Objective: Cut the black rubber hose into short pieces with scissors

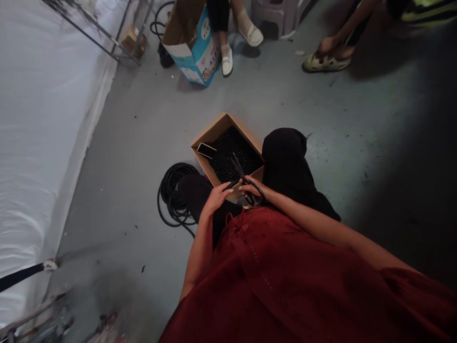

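Observation:
My right hand (pixel 254 186) is closed around a pair of scissors (pixel 237 164), whose blades point up and away over a cardboard box (pixel 250 136). Close beside it, my left hand (pixel 215 197) pinches a short end of black cable or tubing (pixel 231 185) near the box's near edge. Many small black pieces (pixel 233 150) fill the bottom of the box. A dark flat strip with pale edges (pixel 206 150) leans in its left corner. On the floor by my left knee lies a coil of black cable or tubing (pixel 173 193), partly hidden by my leg.
My black-trousered knees (pixel 285 152) flank the box. Farther off stand a blue and white carton (pixel 198 59) and a plastic stool (pixel 280 16). One person's white shoes (pixel 227 61) and another person's hand at a yellowish shoe (pixel 326 59) show there. White sheeting (pixel 46 109) runs along the left.

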Demonstrator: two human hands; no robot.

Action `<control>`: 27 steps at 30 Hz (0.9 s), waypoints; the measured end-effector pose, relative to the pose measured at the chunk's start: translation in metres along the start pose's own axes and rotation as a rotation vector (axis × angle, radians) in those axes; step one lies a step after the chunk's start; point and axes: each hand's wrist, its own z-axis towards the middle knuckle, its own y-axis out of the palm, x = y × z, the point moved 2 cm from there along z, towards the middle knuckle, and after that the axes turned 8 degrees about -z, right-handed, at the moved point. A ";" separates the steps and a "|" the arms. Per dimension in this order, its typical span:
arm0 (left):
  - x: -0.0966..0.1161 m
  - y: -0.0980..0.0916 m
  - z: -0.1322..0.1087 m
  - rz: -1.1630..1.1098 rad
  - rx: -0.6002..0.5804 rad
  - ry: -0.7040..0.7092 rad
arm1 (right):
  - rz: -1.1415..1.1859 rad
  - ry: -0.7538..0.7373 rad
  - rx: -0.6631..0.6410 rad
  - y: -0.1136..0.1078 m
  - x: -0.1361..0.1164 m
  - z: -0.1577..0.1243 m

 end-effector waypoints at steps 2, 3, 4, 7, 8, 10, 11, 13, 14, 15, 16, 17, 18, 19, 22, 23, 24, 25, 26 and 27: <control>-0.001 0.003 0.001 0.003 -0.018 0.022 | 0.077 -0.013 -0.020 -0.001 -0.003 -0.002; -0.002 0.005 0.001 0.015 -0.022 0.036 | 0.109 -0.022 -0.028 -0.001 -0.005 -0.003; -0.003 0.006 0.002 0.038 -0.021 0.051 | 0.138 -0.030 -0.034 -0.001 -0.006 -0.004; -0.007 0.012 0.004 0.141 -0.016 0.085 | 0.195 -0.053 -0.037 -0.002 -0.009 -0.006; -0.008 0.014 0.005 0.176 -0.019 0.090 | 0.206 -0.057 -0.034 -0.002 -0.009 -0.006; -0.010 0.020 0.007 0.227 -0.023 0.093 | 0.217 -0.061 -0.018 -0.002 -0.008 -0.005; -0.011 0.022 0.008 0.248 -0.024 0.092 | 0.220 -0.060 -0.007 -0.003 -0.007 -0.004; -0.012 0.026 0.009 0.279 -0.029 0.089 | 0.224 -0.057 0.014 -0.003 -0.005 -0.003; -0.012 0.028 0.010 0.290 -0.038 0.087 | 0.224 -0.055 0.023 -0.004 -0.004 -0.002; -0.012 0.029 0.010 0.295 -0.050 0.085 | 0.224 -0.054 0.030 -0.004 -0.003 -0.002; -0.011 0.030 0.010 0.292 -0.062 0.085 | 0.223 -0.053 0.035 -0.004 -0.002 -0.001; -0.011 0.030 0.009 0.279 -0.071 0.087 | 0.221 -0.052 0.039 -0.005 -0.002 -0.001; -0.010 0.030 0.007 0.263 -0.076 0.090 | 0.220 -0.051 0.044 -0.005 -0.001 0.000; -0.009 0.029 0.005 0.249 -0.075 0.089 | 0.220 -0.049 0.050 -0.005 0.000 0.000; -0.006 0.025 -0.006 0.254 -0.056 0.052 | 0.226 -0.041 0.083 -0.007 0.002 0.003; -0.005 0.024 -0.009 0.272 -0.044 0.030 | 0.229 -0.039 0.094 -0.007 0.003 0.004; -0.004 0.023 -0.012 0.289 -0.028 0.011 | 0.232 -0.038 0.103 -0.007 0.003 0.005; -0.003 0.023 -0.015 0.300 -0.010 -0.002 | 0.234 -0.039 0.108 -0.008 0.004 0.006; -0.002 0.023 -0.016 0.305 0.008 -0.009 | 0.235 -0.040 0.110 -0.008 0.004 0.006; -0.001 0.024 -0.017 0.303 0.024 -0.013 | 0.234 -0.042 0.112 -0.008 0.004 0.006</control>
